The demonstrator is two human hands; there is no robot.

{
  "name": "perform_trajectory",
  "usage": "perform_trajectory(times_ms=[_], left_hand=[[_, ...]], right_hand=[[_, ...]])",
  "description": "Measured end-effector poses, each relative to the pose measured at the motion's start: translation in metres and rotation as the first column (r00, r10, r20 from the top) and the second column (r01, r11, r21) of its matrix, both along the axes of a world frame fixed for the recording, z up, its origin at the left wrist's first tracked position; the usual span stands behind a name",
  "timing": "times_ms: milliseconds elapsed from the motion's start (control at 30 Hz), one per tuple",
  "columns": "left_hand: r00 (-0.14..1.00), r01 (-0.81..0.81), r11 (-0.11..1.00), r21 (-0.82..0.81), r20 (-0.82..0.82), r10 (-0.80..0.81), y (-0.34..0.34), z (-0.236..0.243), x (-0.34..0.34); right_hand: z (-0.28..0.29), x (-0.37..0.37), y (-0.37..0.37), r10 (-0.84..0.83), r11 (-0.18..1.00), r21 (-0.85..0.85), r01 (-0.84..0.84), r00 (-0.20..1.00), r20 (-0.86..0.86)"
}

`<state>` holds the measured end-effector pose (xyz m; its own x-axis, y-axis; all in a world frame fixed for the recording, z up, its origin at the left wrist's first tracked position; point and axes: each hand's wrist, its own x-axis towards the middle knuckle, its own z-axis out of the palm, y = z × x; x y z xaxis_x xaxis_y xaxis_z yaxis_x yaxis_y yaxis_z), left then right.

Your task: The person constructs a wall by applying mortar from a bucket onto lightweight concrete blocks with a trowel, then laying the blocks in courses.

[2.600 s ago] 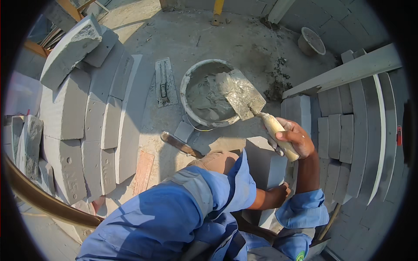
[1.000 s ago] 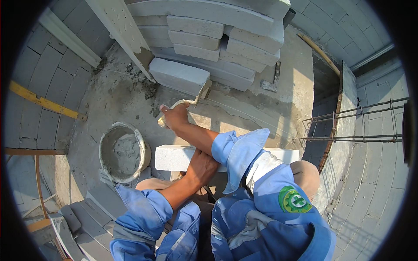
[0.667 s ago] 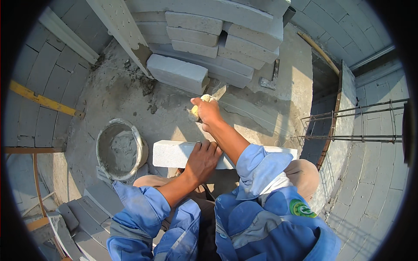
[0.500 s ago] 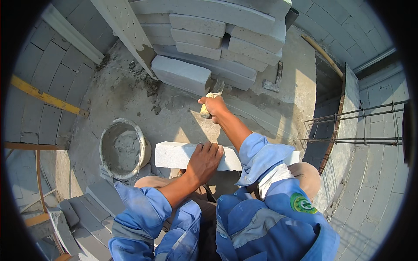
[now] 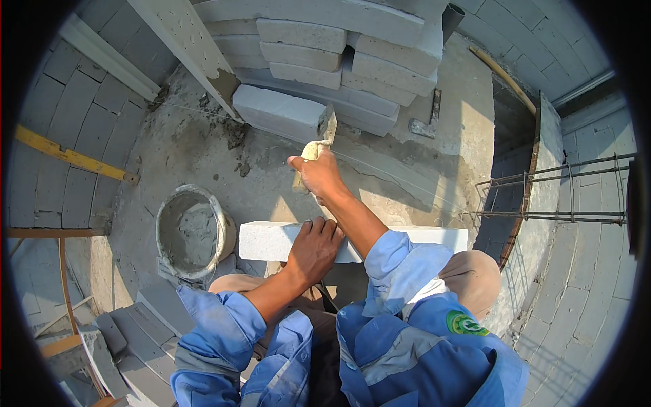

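Seen from the head camera, the person crouches over a rough concrete floor ringed by walls of pale grey block. The left hand lies flat on the near block, a long pale block across the knees, fingers spread over its top edge and pressing down rather than wrapped around it, so it steadies the block without clasping anything. The right hand reaches forward with its fingers closed round the pale handle of a trowel, whose blade points up toward the end of a second loose block lying on the floor in front of the stacked blocks. The blade sits right at that block's end; whether it touches cannot be told. To the left, well apart from both hands, stands a bucket part full of grey mortar, and a hammer-like tool lies on the floor to the right of the stack. The step in hand looks like working the end of the far block with the trowel while the near block waits under the left palm. The next move seems to call for a firm hold on the handle, a controlled blade angle along the block's face, and the left hand keeping its block from sliding off the knees.
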<state>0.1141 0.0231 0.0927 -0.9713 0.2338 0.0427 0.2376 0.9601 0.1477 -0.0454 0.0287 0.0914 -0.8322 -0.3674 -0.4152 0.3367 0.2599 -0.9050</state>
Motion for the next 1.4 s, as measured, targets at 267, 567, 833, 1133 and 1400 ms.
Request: perform_trajectory(times_ms=[267,567,833,1133,1400], left_hand=[[1.0,0.011,1.0,0.008,0.002,-0.011,0.002,0.006,-0.001],[0.998,-0.025,1.0,0.017,0.066,0.024,-0.002,-0.006,0.003],[0.993,-0.037,0.999,-0.016,0.109,0.039,-0.008,-0.01,0.007],[0.987,0.015,0.996,-0.086,0.159,-0.001,-0.009,-0.005,-0.002],[0.997,0.017,0.996,0.091,0.077,-0.025,-0.01,-0.008,-0.007]], right_hand=[[-0.003,-0.003,0.027,-0.122,0.854,-0.448,0.263,0.94,0.319],[-0.097,-0.049,0.001,-0.21,0.943,-0.18,0.279,0.921,0.328],[-0.072,-0.024,-0.045,-0.167,0.985,0.003,0.174,0.943,0.288],[-0.06,0.016,-0.046,-0.024,1.0,0.006,0.024,0.989,0.143],[-0.015,0.016,0.004,-0.178,0.963,-0.153,0.223,0.947,0.266]])
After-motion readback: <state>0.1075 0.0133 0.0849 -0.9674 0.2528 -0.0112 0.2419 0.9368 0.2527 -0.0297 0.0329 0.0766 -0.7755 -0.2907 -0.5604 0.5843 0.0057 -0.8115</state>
